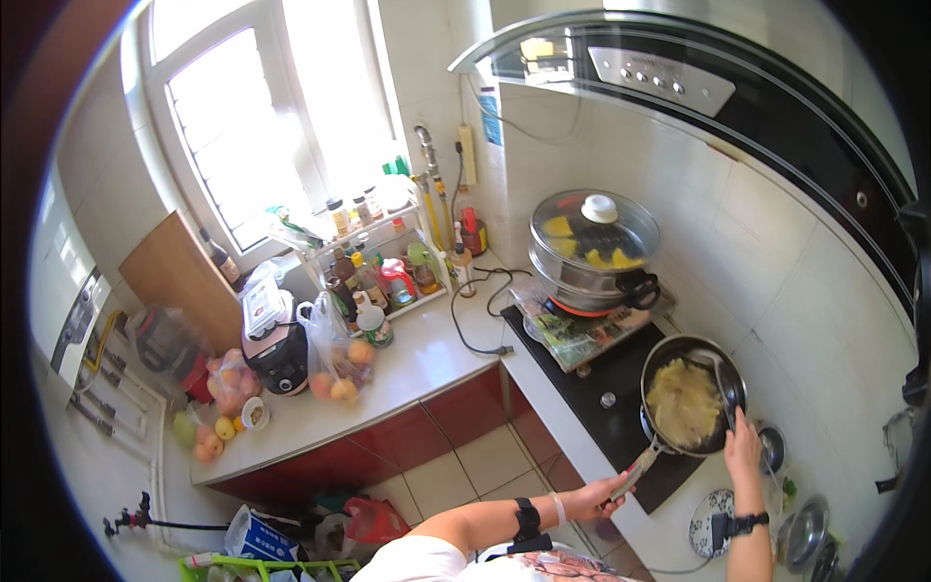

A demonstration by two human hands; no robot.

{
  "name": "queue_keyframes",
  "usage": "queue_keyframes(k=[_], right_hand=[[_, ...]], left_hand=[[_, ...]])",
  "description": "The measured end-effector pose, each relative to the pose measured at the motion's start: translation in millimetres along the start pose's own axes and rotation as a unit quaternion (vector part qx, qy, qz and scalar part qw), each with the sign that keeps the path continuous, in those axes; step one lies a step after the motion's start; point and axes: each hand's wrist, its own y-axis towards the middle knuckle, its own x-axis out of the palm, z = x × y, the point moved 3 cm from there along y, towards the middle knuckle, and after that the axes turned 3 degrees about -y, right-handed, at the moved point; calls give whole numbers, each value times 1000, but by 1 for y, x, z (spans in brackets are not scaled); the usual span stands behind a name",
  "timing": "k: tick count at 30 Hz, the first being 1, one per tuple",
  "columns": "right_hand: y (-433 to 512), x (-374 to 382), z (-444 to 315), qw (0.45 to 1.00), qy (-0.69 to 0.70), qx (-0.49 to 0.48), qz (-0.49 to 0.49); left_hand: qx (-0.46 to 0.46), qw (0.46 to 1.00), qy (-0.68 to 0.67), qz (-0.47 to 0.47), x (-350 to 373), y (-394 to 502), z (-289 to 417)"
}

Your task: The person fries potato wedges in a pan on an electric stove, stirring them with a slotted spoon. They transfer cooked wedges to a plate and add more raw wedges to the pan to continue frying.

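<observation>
A frying pan (647,378) sits over the right burner of the black gas hob (604,429). My left hand (593,498) grips the pan's handle (631,476) at its near end. In the pan lies a flat, pale yellow mass of food (682,400), browned at its lower edge. My right hand (743,444) is closed around the handle of a metal spatula (724,378). The spatula's head rests inside the pan, along the far right side of the food.
A steamer pot (560,273) with a glass lid stands on a cooker left of the pan. Metal bowls (807,535) and a patterned plate (709,520) lie right of the hob. A loose black cable (473,349) crosses the counter. Overhead hangs the range hood (771,109).
</observation>
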Motion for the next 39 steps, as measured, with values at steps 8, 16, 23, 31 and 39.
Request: queue_keyframes(k=[8,16,23,31,39], right_hand=[[-4,18,-33,998,-35,-29,-38],[-68,-27,-6,993,-52,7,-102],[-112,-90,-1,991,95,76,-52],[-121,-111,-10,984,130,18,-118],[-85,-44,-15,996,29,11,-87]], left_hand=[[17,1000,8,23,-4,3,1],[1,1000,-27,-6,6,-3,7],[-11,998,-19,55,4,-1,1],[3,1000,1,10,3,-3,3],[14,1000,17,4,6,-8,5]])
